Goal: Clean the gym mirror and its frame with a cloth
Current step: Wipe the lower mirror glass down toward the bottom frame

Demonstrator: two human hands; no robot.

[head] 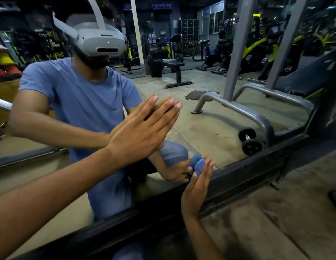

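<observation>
Down low, the small folded blue cloth (199, 165) sits against the large wall mirror's (210, 117) glass just above its dark metal frame (244, 173), pinched by the right hand (198, 186). The left hand (142, 132) lies flat on the glass, fingers straight and close together, arm extended.

Mirrored wall lettering (50, 44) in reflection, too blurred to read.

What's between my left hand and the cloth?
Only bare mirror glass separates the left hand from the cloth, head view.
</observation>
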